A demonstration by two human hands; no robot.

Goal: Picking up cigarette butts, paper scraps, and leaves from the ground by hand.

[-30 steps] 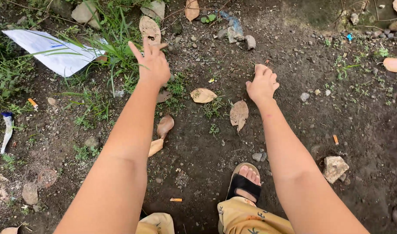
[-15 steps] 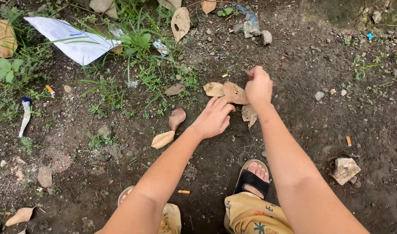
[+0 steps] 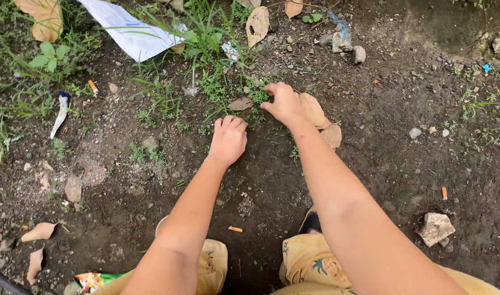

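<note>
Your right hand (image 3: 283, 102) is closed around a large dry brown leaf (image 3: 314, 110), which sticks out from under the palm towards your right. A second dry leaf (image 3: 332, 135) lies just beside it on the soil. Your left hand (image 3: 228, 139) rests knuckles-up on the bare dirt with the fingers curled under. Whether it grips anything cannot be determined.

For a clean pick-up, I would advise the following:
1. Pinch each leaf near its stem or midrib. Dry blades look brittle and are likely to crumble under a full squeeze.
2. Slide the fingertips flat beneath the leaf so that you lift little soil or gravel.
3. Note the small brown leaf (image 3: 240, 104) lying among the grass between your two hands.

Litter, working outward:
- A small printed wrapper scrap (image 3: 231, 52) lies in the grass above your hands.
- A bluish plastic scrap (image 3: 340, 27) lies beside the stones at the top.
- A white paper sheet (image 3: 132, 33) lies flat at upper left, partly under grass blades.
- A white tube with a blue end (image 3: 59, 113) lies at far left.
- A green-and-orange packet (image 3: 94, 279) sits at the bottom left edge.
</note>
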